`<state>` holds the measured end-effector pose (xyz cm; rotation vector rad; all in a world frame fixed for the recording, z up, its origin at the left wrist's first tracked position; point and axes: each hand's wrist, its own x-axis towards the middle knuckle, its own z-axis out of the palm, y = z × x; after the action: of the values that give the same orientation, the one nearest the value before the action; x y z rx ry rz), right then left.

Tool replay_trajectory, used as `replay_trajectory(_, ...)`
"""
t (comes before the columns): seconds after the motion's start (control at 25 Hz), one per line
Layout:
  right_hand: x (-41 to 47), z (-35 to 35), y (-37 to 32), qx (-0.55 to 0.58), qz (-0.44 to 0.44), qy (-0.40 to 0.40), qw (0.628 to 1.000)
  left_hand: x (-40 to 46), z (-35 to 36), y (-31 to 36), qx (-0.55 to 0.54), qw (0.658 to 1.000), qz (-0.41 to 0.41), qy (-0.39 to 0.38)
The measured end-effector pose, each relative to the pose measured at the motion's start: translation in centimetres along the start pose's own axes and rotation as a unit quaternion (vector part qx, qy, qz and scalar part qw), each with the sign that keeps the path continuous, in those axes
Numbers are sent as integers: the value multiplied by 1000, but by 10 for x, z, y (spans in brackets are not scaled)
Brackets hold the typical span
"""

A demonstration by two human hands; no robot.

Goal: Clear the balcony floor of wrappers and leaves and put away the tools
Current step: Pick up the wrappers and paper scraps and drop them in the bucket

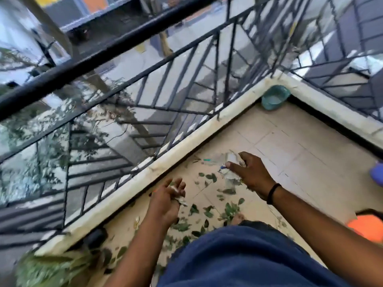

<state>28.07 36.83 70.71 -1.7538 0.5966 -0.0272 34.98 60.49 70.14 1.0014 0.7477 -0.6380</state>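
Right hand (251,175) pinching crumpled clear plastic wrappers (229,172) above scattered green leaves (209,212) on beige tiles. Left hand (165,201) holding pale scraps, blurred. Orange object (367,225) cut off at right edge.

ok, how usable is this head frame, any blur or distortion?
Head view: motion blur smears the plant at bottom left and the leaves; wide-angle bends the railing; soft daylight, no glare; left hand and right hand readable, fingers soft.

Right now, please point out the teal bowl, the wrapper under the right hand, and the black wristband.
teal bowl (274,97): head view, inner basin.
wrapper (228,175): head view, crumpled clear part beside the thumb.
black wristband (273,193): head view, band's middle.
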Motion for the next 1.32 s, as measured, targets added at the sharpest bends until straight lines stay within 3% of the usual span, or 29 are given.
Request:
replay_trajectory(0.24,34,-135,49,76,59,110,989,41,161,-27,69,994,-21,-86)
replay_trajectory(0.52,86,-225,61,196,101,288,932,81,291,-55,218,963,-119,-104)
replay_trajectory(0.64,129,-261,54,183,82,312,929,124,364,-66,297,935,-135,-142)
replay_trajectory(0.84,175,-330,19,60,38,337,939,172,501,-65,427,876,-78,-210)
replay_trajectory(0.96,201,-376,4,97,45,420,901,184,590,-70,467,822,-69,-318)
replay_trajectory(1.0,205,-388,4,121,59,453,881,188,613,-77,486,804,-70,-336)
replay_trajectory(1.16,197,-425,22,205,84,555,802,169,682,-115,481,784,-84,-383)
replay_trajectory(1.32,173,-469,53,292,91,629,715,135,731,-169,534,715,-114,-437)
